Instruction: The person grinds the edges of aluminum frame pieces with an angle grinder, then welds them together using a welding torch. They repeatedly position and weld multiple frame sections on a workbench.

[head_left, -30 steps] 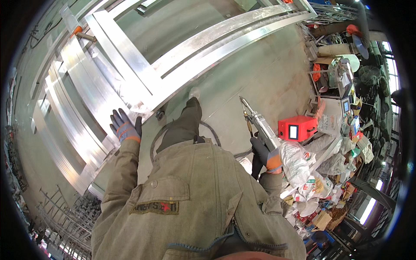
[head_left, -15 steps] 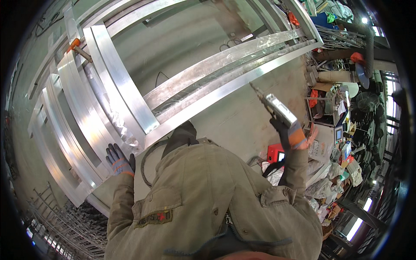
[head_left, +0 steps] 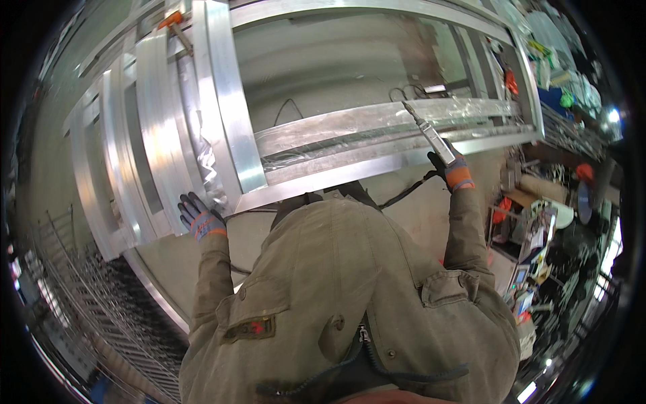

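Note:
A silver metal frame point(head_left: 377, 167) of flat rails spreads out in front of me, its near rail running close to my waist. At the left, several shiny metal profiles point(head_left: 160, 128) lie side by side. My left hand point(head_left: 200, 215), in a dark-and-grey glove with an orange cuff, rests on the near end of these profiles with its fingers spread. My right hand point(head_left: 456, 170), gloved alike, is wrapped round a silver welding gun point(head_left: 434, 141). The gun's thin nozzle points forward and left, over the near rails. From it a black cable point(head_left: 407, 194) trails toward my waist.
An orange-headed hammer point(head_left: 172, 20) lies across the profiles at the far left. Metal racking point(head_left: 60, 262) stands at the lower left. On the right is a cluttered work cart point(head_left: 511, 236), with bagged material point(head_left: 572, 87) beyond it.
My view has turned, so the frame sits further right in the picture. My right hand has brought the welding gun forward, over the near rails. My left hand stays on the profiles.

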Tool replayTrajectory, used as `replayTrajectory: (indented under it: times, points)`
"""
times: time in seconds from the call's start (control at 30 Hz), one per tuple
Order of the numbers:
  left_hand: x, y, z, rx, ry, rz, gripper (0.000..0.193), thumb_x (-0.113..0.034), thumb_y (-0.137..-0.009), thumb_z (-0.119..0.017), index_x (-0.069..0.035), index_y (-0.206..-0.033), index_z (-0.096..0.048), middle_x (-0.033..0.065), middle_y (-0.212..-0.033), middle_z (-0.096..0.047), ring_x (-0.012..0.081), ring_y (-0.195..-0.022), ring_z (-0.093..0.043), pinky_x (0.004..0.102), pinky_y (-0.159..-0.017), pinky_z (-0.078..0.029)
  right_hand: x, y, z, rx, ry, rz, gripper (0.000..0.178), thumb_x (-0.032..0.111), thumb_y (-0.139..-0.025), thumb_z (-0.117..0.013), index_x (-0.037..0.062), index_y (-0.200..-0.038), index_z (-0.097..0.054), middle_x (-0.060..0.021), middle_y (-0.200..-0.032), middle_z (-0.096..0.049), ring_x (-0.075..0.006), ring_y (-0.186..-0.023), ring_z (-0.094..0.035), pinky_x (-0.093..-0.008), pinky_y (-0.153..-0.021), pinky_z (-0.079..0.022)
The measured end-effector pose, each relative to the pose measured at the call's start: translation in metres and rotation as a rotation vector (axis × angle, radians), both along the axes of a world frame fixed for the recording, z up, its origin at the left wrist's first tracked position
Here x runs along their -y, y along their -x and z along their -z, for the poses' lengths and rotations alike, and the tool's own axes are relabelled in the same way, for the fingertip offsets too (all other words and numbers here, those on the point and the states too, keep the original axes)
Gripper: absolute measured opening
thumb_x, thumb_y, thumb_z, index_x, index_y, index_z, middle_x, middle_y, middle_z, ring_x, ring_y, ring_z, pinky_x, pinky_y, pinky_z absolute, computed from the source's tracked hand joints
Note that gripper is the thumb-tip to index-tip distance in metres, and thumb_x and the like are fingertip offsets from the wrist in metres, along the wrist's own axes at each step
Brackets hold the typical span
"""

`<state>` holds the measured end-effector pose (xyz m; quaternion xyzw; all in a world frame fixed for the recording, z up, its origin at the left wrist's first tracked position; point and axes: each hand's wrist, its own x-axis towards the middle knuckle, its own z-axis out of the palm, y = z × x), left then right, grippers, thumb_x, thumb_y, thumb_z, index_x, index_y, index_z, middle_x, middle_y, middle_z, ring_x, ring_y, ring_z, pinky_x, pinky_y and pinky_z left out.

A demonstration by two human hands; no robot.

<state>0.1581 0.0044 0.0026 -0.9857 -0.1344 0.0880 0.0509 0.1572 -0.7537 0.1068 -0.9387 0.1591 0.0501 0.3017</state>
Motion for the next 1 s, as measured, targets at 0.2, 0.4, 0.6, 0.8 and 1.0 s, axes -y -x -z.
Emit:
replayTrajectory:
  times: [0.2, 0.4, 0.6, 0.8, 1.0]
  points:
    - [0.015, -0.006, -0.001, -0.017, -0.149, -0.094, 0.085, -0.025, -0.108, -0.062, -0.016, -0.182, -0.020, 0.0111, -0.189, -0.019, 0.0384, -0.173, -0.022, 0.0603, -0.136, -0.024, 0.034, -0.085, 0.038, 0.076, 0.127, -0.345, 0.049, 0.036, -0.099, -0.084, 0.0062, -0.136, -0.071, -0.0226, -0.118, -0.081, -0.0461, -0.113, -0.076, -0.0493, -0.093, -0.061]
    - [0.044, -0.011, -0.013, 0.011, -0.124, -0.177, 0.092, -0.022, -0.100, -0.070, -0.018, -0.180, -0.026, 0.0099, -0.187, -0.027, 0.0373, -0.171, -0.026, 0.0590, -0.135, -0.027, 0.078, -0.123, 0.071, -0.013, 0.100, -0.228, 0.060, 0.048, -0.096, -0.087, 0.0099, -0.139, -0.070, -0.0234, -0.122, -0.080, -0.0493, -0.118, -0.074, -0.0503, -0.096, -0.060]
    - [0.034, -0.026, -0.006, -0.106, -0.188, -0.191, 0.087, -0.026, -0.101, -0.071, -0.018, -0.178, -0.032, 0.0109, -0.186, -0.029, 0.0373, -0.167, -0.035, 0.0494, -0.133, -0.038, 0.103, -0.122, 0.122, -0.088, 0.140, -0.242, 0.059, 0.036, -0.098, -0.084, 0.0014, -0.142, -0.067, -0.0314, -0.128, -0.075, -0.0527, -0.119, -0.070, -0.0531, -0.100, -0.058]
    - [0.043, -0.009, -0.024, 0.057, 0.022, -0.396, 0.095, -0.041, -0.100, -0.072, -0.017, -0.180, -0.027, 0.0174, -0.184, -0.030, 0.0419, -0.167, -0.034, 0.0610, -0.132, -0.034, 0.099, -0.121, 0.142, -0.087, 0.145, -0.136, 0.056, 0.031, -0.092, -0.089, 0.0094, -0.140, -0.070, -0.0240, -0.124, -0.079, -0.0483, -0.117, -0.073, -0.0520, -0.100, -0.056]
    - [0.056, 0.001, -0.022, 0.181, 0.130, -0.601, 0.090, -0.035, -0.103, -0.068, -0.008, -0.179, -0.025, 0.0179, -0.187, -0.022, 0.0392, -0.170, -0.026, 0.0607, -0.132, -0.031, 0.108, -0.129, 0.178, -0.042, -0.148, -0.027, 0.058, 0.004, -0.089, -0.090, 0.0062, -0.143, -0.069, -0.0112, -0.121, -0.080, -0.0230, -0.108, -0.074, -0.0392, -0.095, -0.058]
